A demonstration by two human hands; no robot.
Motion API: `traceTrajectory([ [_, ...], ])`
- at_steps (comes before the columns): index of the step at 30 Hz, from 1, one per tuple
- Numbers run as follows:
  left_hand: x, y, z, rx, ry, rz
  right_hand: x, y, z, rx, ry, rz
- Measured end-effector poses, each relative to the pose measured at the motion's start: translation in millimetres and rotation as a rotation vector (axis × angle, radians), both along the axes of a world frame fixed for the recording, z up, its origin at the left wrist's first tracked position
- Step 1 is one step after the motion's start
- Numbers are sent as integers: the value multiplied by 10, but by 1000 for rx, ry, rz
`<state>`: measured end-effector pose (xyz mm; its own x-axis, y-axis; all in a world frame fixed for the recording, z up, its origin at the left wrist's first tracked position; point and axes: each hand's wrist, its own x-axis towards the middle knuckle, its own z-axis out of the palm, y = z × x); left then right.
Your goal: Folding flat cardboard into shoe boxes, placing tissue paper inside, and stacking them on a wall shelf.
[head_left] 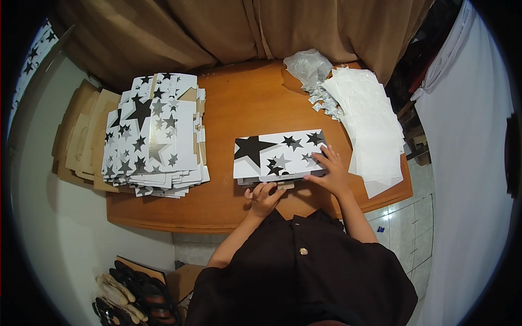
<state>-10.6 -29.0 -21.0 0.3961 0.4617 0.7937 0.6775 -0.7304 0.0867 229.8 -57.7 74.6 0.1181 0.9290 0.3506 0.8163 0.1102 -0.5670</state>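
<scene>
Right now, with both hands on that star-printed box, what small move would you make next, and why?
Probably press the brown flap in with the left hand: it sticks out at the near edge of the star-printed box, while the right hand lies flat on top, steadying it.

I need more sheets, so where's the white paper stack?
In the head view, the paper stack lies at the table's right edge, beside crumpled plastic, right of the star box.
</scene>
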Motion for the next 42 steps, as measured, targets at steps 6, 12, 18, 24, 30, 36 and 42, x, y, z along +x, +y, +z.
traceTrajectory([
  [6,-36,-2,159,-13,1,3,17,4,-261,73,-103,27],
  [12,-184,128,346,-232,-57,60,30,24,-303,116,-112,41],
  [18,-256,235,468,-266,-68,76,-136,-49,-96,-9,-233,-86],
  [24,-234,223,469,-246,-127,-12,-174,-135,-410,179,-174,-70],
  [30,-262,266,408,-339,-116,-61,-183,-112,-609,317,-305,-5],
  [36,-271,259,504,-368,-140,-98,-187,-69,-602,279,-261,47],
  [42,-263,279,406,-283,-135,-81,-224,-70,-568,329,-302,37],
])
